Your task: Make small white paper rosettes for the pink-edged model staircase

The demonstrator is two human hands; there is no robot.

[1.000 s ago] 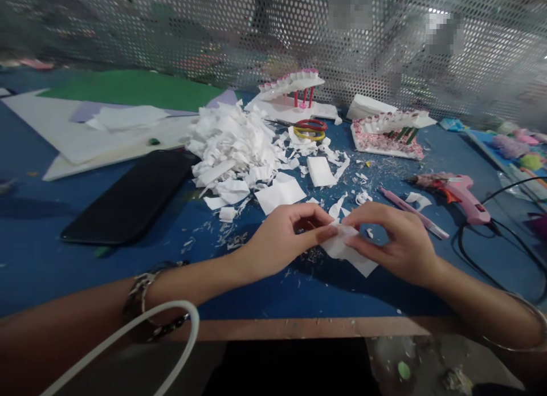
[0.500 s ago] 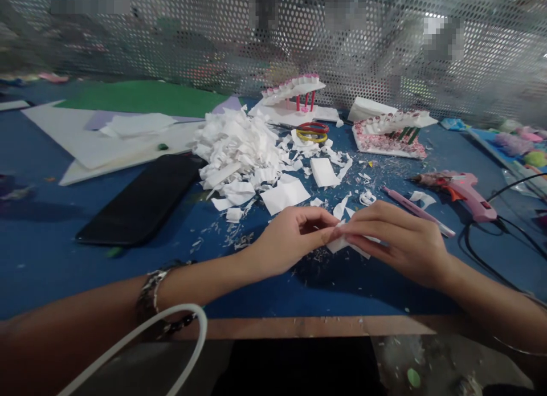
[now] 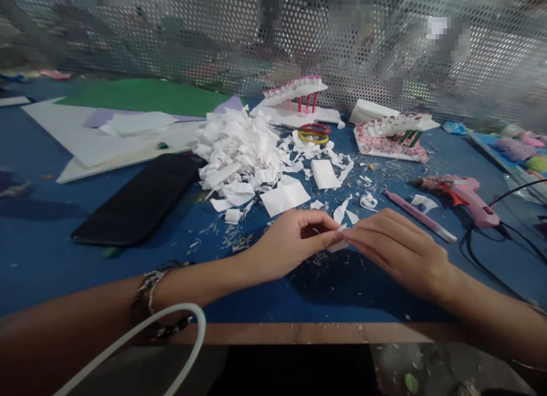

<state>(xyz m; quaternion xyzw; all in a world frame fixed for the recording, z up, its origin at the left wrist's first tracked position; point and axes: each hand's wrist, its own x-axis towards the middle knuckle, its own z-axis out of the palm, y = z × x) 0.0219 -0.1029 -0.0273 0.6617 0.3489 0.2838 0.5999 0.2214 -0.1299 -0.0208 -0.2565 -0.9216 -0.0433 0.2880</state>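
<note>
"Perforated metal (image 3: 200, 51) stands behind a blue counter (image 3: 256, 305) littered with white scraps (image 3: 341, 209). Where are the hands?"

"Above its near side, meeting. The left hand (image 3: 284, 245) pinches a small paper piece (image 3: 337, 247) between thumb and fingers; the right hand (image 3: 397, 253), fingers drawn narrow, grips its other side."

"So what might spoil it?"

"Uneven pulling could tear it, or too hard a pinch crumple it (fingers hide most of it, so I can't tell its shape). Dropped, it could get lost among those scraps. The glue gun (image 3: 465, 199) lies well apart, rightward."
</note>
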